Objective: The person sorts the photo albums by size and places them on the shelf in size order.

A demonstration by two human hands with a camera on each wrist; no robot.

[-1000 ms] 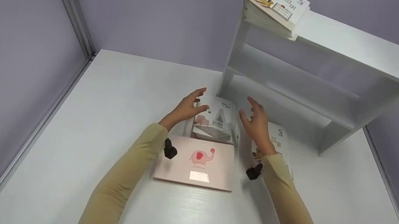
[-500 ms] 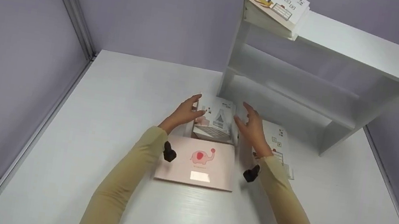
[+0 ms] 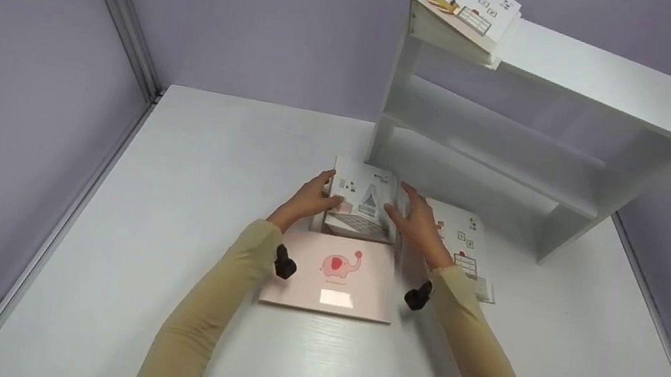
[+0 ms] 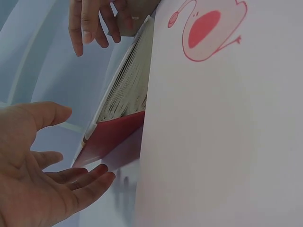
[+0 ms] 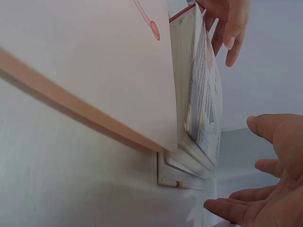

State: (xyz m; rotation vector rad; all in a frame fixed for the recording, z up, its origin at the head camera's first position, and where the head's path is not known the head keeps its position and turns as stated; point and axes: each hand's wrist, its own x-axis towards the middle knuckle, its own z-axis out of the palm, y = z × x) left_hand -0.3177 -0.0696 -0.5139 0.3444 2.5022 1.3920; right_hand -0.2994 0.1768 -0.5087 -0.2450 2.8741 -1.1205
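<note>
A thick book with a white cover and a grey tent picture (image 3: 367, 200) lies on a small stack, its red spine (image 4: 113, 137) showing in the left wrist view. My left hand (image 3: 306, 197) is at its left side, fingertips right by the spine and thumb over the cover. On the opposite side, my right hand (image 3: 420, 224) has its fingers spread, thumb near the cover's right edge. In the right wrist view the right hand (image 5: 279, 175) stands a little apart from the stack. A pink board-like item with an elephant drawing (image 3: 328, 280) lies in front.
Another white book (image 3: 464, 241) lies flat right of the stack, partly behind my right forearm. A white shelf unit (image 3: 500, 153) stands at the back right, with a book (image 3: 469, 5) on its top left. Purple-grey walls border the white table (image 3: 236, 140).
Both hands have come lower and closer to the stacked book, the right hand moving left toward its edge. More of the right-hand book shows. The books and pink item have stayed put.
</note>
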